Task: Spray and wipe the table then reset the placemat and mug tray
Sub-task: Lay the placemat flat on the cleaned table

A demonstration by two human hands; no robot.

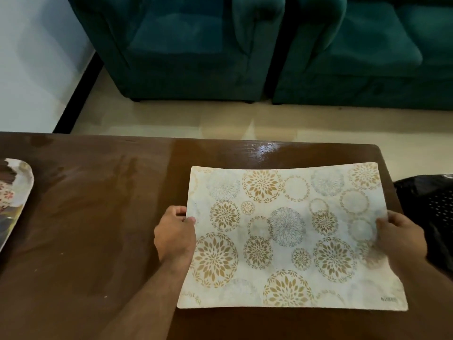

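Tray [14,192], patterned, lies at the left edge of the surface [98,217], mostly cut off by the frame; no mug is visible on the part shown. Brown surface shows damp streaks and a sheen near its far edge. Left hand [175,233] pinches the mat's left edge, thumb on top, fingers curled beneath. Mat [289,236], pale with gold and grey floral rings, sits over the right half of the surface, its far edge toward the far-right corner; whether it lies flat or is slightly lifted cannot be told. Right hand [399,236] grips the mat's right edge, thumb on top. Dark perforated object [431,204] stands beyond the right edge. Green sofas [220,45] stand on the floor behind.
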